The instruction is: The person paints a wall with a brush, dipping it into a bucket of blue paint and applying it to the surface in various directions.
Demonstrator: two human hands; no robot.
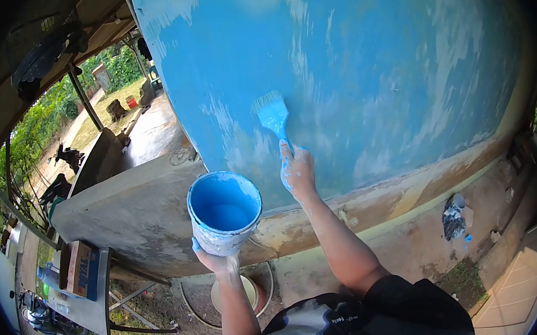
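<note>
My right hand [298,168] is closed round the handle of a wide paintbrush [273,114], its bristles up against the wall. Blue paint coats the brush and smears my fingers. My left hand [218,259] supports a paint bucket [222,240] from below, its outside streaked white and its inside blue with paint. The bucket is tilted so that its open top faces me. In front of both hands stands a wall [363,82], covered in uneven blue with paler streaky patches and a bare brownish strip along its base.
A low grey wall [138,211] runs off to the left. Below it is a table [96,310] with a cardboard box [81,270]. A bucket [254,293] and a hose [195,314] are on the ground under my arms. Crumpled plastic [454,220] lies at the right.
</note>
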